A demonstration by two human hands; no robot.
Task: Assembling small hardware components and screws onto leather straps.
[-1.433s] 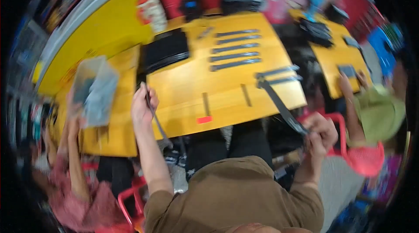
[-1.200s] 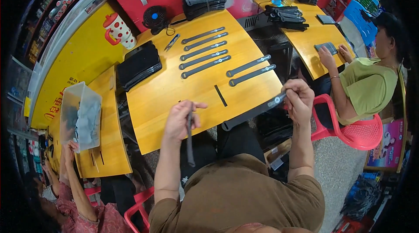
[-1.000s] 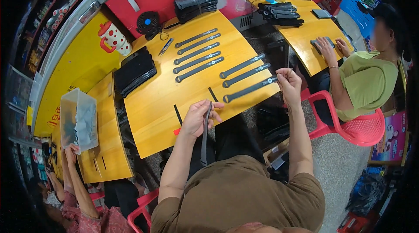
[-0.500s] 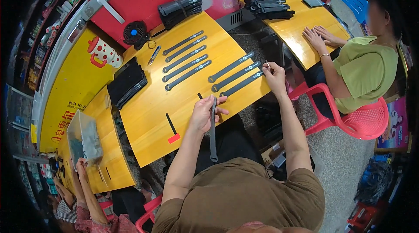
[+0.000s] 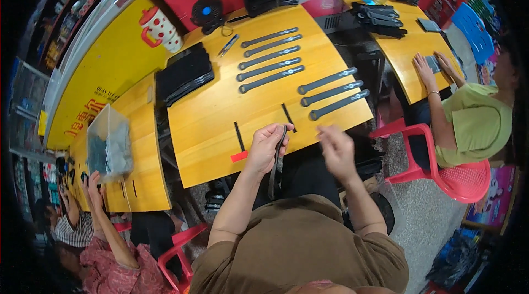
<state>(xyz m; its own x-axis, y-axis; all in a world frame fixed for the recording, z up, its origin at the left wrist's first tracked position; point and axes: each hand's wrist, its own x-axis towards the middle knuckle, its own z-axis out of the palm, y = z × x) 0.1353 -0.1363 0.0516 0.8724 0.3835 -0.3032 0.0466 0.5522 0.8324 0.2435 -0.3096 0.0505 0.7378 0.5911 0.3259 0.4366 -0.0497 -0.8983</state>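
Fingers (image 5: 274, 135) of left hand (image 5: 265, 148) pinch grey strap (image 5: 274, 168).

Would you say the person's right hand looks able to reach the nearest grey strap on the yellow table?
Probably yes: the right hand is empty, hovering just short of the nearest grey strap, with only bare yellow table edge between them.

A small assembly workshop: yellow desks (image 5: 220, 123) carry rows of grey straps (image 5: 268, 58), black stacks (image 5: 184, 73) at upper left, seated workers on both sides.
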